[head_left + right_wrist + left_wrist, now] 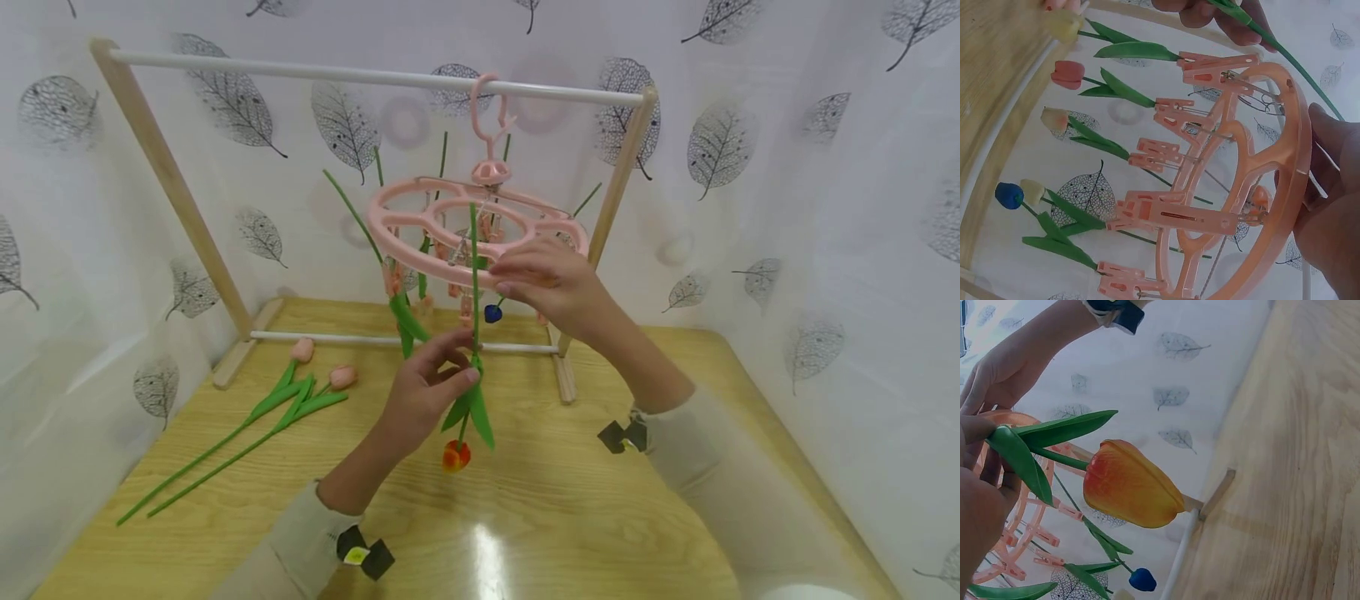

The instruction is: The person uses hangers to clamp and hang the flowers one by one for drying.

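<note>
Leftmost, 2 pink tulips [343,377] lie on the wooden table [592,483]; next, the left hand [420,396] pinches 1 orange tulip [456,456], bloom down, before the pink hanger [405,218]; farther right, the right hand [561,283] touches its rim [431,263], though whether it grips I cannot tell.

Smooth plastic hanger [427,262], glossy wood-grain table [592,492]

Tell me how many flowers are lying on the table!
2, both on the left side of the table: one pink bloom farther back, the other pink bloom right of it, a little nearer. Arms might hide more.
</note>
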{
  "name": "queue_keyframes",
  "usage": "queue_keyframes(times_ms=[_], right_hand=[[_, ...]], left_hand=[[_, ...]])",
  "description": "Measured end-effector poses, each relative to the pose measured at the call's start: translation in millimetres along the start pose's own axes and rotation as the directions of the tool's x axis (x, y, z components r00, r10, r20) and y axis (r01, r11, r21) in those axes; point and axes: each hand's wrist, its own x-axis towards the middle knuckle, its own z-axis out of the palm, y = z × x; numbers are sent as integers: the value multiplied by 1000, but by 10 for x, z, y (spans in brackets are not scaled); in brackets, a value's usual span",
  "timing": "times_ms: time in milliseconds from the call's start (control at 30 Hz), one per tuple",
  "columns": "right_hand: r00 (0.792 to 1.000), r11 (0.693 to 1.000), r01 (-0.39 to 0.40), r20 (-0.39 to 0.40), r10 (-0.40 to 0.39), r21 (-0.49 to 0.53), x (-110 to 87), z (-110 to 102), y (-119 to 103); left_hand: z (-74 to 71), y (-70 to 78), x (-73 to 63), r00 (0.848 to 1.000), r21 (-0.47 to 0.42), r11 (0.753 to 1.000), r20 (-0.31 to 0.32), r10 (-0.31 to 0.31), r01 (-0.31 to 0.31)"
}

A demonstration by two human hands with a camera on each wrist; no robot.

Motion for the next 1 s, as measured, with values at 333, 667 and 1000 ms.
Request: queue_keyframes(times_ms=[333, 667, 1000], right_hand=[[999, 999, 41, 7, -41, -3, 47, 76, -114], [994, 993, 110, -8, -111, -29, 55, 83, -98], [996, 995, 83, -12, -83, -53, 61, 27, -133]], left_hand=[[2, 19, 7, 1000, -18, 1000, -19, 6, -6], [1, 53, 4, 1000, -23, 1000, -26, -13, 12], [-27, 69, 9, 1000, -16, 1000, -27, -1, 0]])
